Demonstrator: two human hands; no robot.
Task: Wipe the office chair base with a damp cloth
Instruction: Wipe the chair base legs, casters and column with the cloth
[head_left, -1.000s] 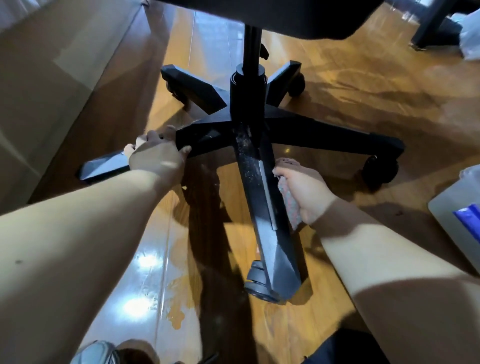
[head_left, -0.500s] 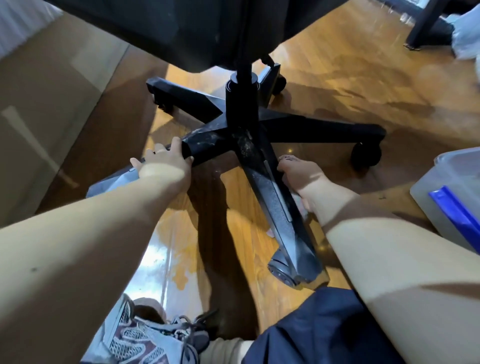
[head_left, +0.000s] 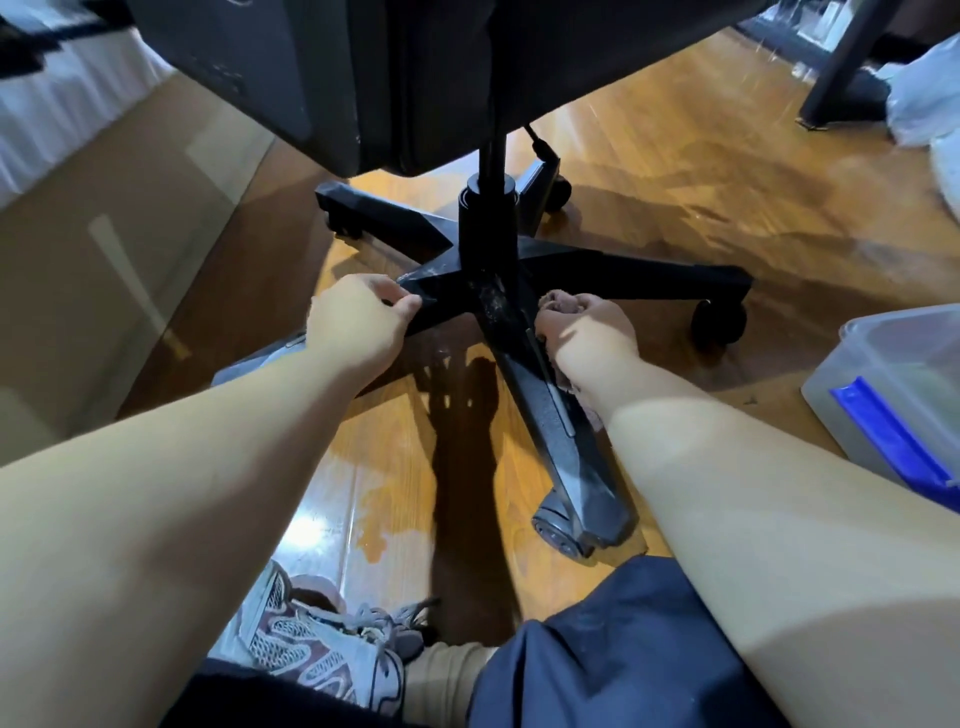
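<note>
The black five-legged chair base (head_left: 613, 270) stands on the wooden floor under the dark seat (head_left: 395, 67). Its hub and near leg (head_left: 550, 410) show pale dust. My left hand (head_left: 358, 327) grips the leg that points left, fingers curled over its top edge. My right hand (head_left: 582, 332) holds a bunched pinkish cloth (head_left: 558, 301) against the right side of the near leg, close to the hub. More of the cloth hangs below my wrist.
A clear plastic tub (head_left: 893, 395) with a blue strip sits at the right. A cardboard box (head_left: 104, 260) lies at the left. A black furniture leg (head_left: 841, 78) and white bags (head_left: 924, 104) are far right. My shoe (head_left: 311, 654) and knee are below.
My view has risen and pulled back, so the seat fills the top. My right hand has slid with the cloth up the near leg toward the hub. My left hand keeps its grip.
</note>
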